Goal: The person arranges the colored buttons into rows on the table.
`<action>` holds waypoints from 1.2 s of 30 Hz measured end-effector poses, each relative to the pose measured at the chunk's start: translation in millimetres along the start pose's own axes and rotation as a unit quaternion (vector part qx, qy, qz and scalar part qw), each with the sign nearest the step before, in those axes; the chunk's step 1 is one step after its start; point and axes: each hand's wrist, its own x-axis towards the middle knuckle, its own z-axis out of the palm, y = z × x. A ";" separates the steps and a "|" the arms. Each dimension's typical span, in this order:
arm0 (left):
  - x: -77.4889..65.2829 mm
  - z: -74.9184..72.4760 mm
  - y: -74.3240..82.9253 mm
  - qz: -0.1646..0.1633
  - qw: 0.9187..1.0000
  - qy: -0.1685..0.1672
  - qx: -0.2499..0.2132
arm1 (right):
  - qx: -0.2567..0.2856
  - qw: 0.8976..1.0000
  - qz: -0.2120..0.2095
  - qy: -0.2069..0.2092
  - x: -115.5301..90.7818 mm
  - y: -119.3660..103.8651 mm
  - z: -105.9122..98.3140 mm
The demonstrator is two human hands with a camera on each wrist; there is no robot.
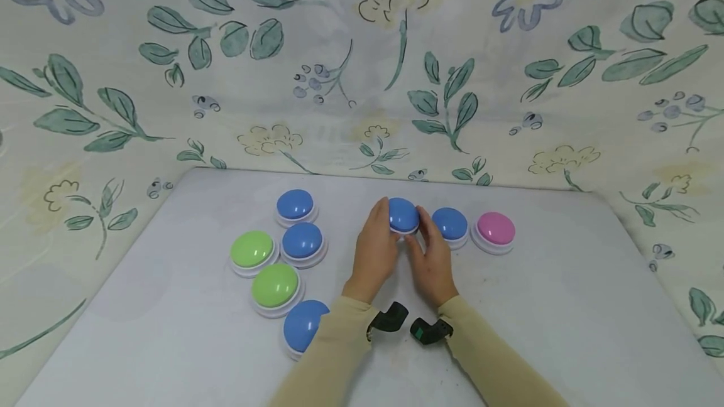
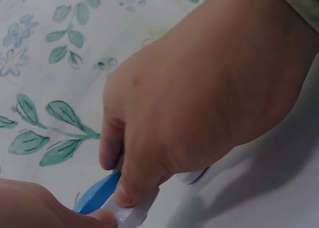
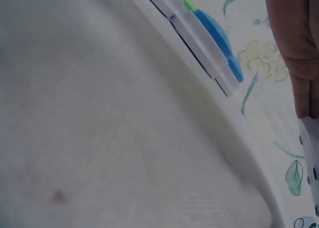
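Note:
Both hands hold one blue dome push button (image 1: pixel 403 215) with a white base at the back middle of the table. My left hand (image 1: pixel 374 253) grips it from the left side, and my right hand (image 1: pixel 432 262) from the right. In the left wrist view, the left thumb presses on the white base (image 2: pixel 132 213) and the right hand (image 2: pixel 35 208) meets it from the lower left. The right wrist view catches fingers (image 3: pixel 299 54) touching a white base at its right edge. Just right of the hands sit a blue button (image 1: pixel 450 223) and a pink button (image 1: pixel 494 229).
Left on the white table (image 1: pixel 141 306) stand two blue buttons, one at the back (image 1: pixel 295 205) and one before it (image 1: pixel 302 240), and two green buttons, one upper (image 1: pixel 251 249) and one lower (image 1: pixel 274 286). The left sleeve partly covers another blue button (image 1: pixel 304 325). Flowered cloth (image 1: pixel 339 124) hangs behind.

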 end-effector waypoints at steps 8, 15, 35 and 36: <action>-0.5 14.2 0.6 0.001 1.000 0.020 0.006 | -0.024 1.000 0.007 0.009 0.5 1.8 -0.3; -0.4 24.7 -8.6 0.008 0.999 0.032 -0.029 | -0.072 0.997 -0.009 -0.010 1.0 1.9 1.1; 4.9 41.9 -21.0 -0.001 0.996 0.042 -0.079 | -0.087 0.993 0.008 -0.074 1.9 0.7 -0.8; 5.1 42.4 -21.6 -0.002 0.996 0.040 -0.079 | -0.088 0.993 0.007 -0.073 1.6 1.1 -0.5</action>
